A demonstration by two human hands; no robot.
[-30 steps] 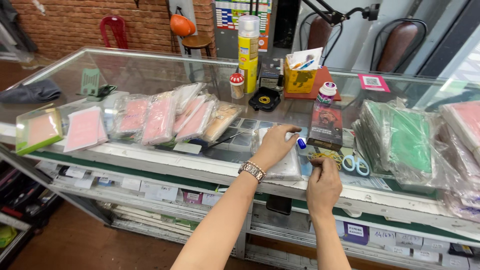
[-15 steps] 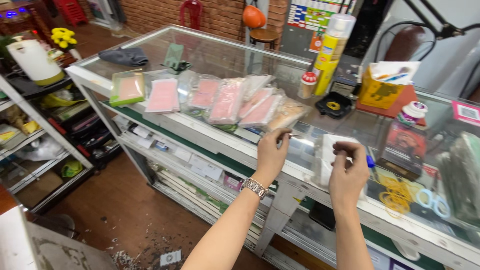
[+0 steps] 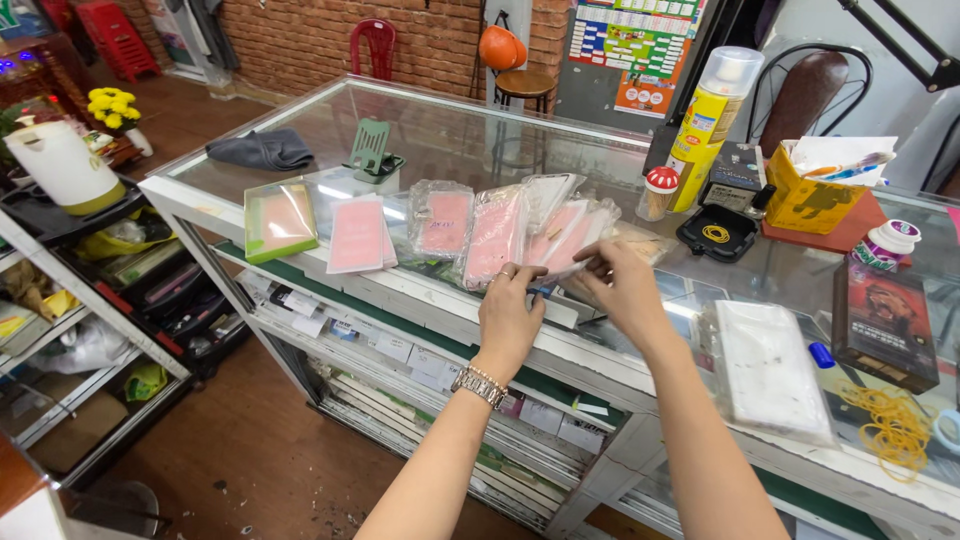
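At the near end of the pink phone-case packets (image 3: 497, 235), left hand (image 3: 508, 315) and right hand (image 3: 625, 290) pinch one packet's edge; grip both corners evenly.

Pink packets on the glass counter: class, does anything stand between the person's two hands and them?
Nothing visible does. The left hand and right hand are already at the near ends of the pink packets, fingers touching them.
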